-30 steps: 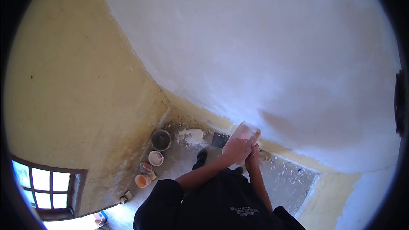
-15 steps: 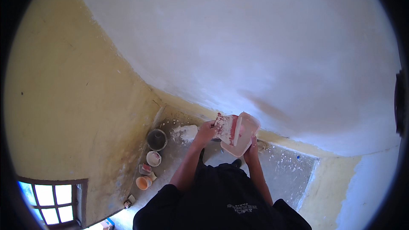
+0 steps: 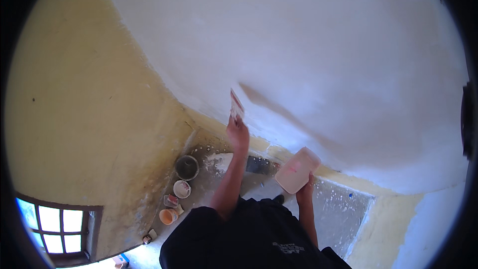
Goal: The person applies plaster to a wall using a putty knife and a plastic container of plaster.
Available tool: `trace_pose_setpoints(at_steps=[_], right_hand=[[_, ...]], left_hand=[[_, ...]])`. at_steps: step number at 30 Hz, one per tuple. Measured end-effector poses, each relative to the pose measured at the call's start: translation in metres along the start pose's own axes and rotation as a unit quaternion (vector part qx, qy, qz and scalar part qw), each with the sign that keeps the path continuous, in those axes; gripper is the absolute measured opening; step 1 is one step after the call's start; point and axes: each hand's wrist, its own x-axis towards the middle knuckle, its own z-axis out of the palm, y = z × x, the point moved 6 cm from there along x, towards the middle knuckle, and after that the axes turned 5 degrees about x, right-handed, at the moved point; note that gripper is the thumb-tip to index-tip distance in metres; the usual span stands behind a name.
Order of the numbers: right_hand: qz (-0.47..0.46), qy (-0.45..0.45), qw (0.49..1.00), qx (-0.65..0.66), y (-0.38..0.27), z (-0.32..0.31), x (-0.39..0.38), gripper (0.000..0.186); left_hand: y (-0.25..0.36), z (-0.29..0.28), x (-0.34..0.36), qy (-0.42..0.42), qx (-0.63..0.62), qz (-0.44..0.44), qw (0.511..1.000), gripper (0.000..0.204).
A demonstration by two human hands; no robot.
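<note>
My left hand (image 3: 238, 133) is raised toward the white-coated wall (image 3: 318, 65), its fingers closed round a reddish putty spreader (image 3: 236, 103) smeared with white. The spreader is seen nearly edge-on, close to the wall; whether it touches cannot be told. Lower and to the right, my right hand (image 3: 305, 191) grips a pale pink, translucent plastic tub (image 3: 294, 177) by its near right side. The tub is tilted, with a pinkish patch showing in it. Part of the right hand is hidden by the tub.
Along the left yellow wall (image 3: 84, 119) stand a dark bucket (image 3: 187, 168), a white bucket (image 3: 181, 189), a small container with red (image 3: 171, 201) and an orange bucket (image 3: 168, 215). White splatter marks the grey floor (image 3: 333, 211). A barred window (image 3: 52, 226) is at lower left.
My left hand has lifted the spreader away from the tub, up toward the white wall. The tub in my right hand has shifted slightly right and down.
</note>
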Motion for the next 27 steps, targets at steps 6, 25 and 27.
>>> trace_pose_setpoints(at_steps=[6, 25, 27], right_hand=[[-0.021, 0.009, 0.999, -0.030, 0.002, -0.007, -0.016, 0.053], [-0.027, 0.010, 0.998, -0.054, -0.005, -0.016, -0.021, 0.055], [-0.013, 0.027, 0.999, 0.017, -0.003, -0.024, -0.021, 0.053]], left_hand=[[0.053, 0.108, -0.018, 0.125, 0.045, 0.246, 0.960, 0.049], [-0.036, 0.067, 0.067, 0.117, -0.147, -0.108, 0.976, 0.016], [0.047, 0.056, 0.038, 0.144, -0.096, -0.006, 0.985, 0.016]])
